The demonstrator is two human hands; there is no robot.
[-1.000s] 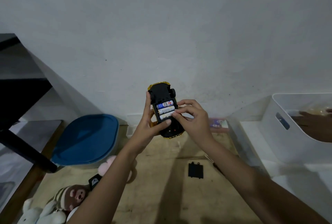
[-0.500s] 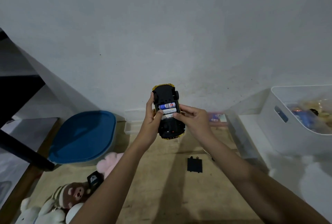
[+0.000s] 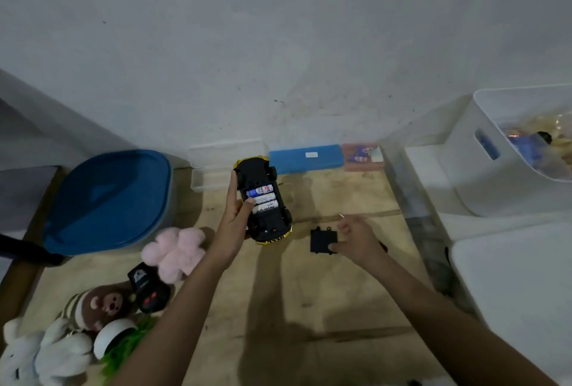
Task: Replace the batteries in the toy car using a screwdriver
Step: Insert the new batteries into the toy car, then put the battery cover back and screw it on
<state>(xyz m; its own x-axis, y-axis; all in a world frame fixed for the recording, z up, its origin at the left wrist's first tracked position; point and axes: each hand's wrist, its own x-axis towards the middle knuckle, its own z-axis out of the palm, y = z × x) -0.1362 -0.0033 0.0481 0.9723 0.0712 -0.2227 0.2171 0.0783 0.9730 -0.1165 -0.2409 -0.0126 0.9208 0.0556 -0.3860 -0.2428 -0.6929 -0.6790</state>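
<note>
My left hand (image 3: 234,216) grips the yellow-and-black toy car (image 3: 268,226) from its left side, belly up and lifted above the wooden table (image 3: 278,308). Three batteries (image 3: 263,200) lie in its uncovered compartment, my thumb resting on them. The black battery cover (image 3: 320,240) lies flat on the table to the car's right. My right hand (image 3: 356,240) is low at the cover's right edge, fingers loosely curled, thumb touching its lower corner. A thin metal screwdriver tip (image 3: 342,216) pokes out behind that hand; the handle is hidden.
A blue-lidded container (image 3: 105,200) sits at left. Plush toys (image 3: 176,249) and a black remote (image 3: 148,289) crowd the near left. A clear box (image 3: 223,156), blue box (image 3: 306,158) and pink box (image 3: 362,153) line the wall. A white bin (image 3: 510,175) stands at right.
My right hand let go of the car and dropped down right to the battery cover. The left hand lowered the car toward the table.
</note>
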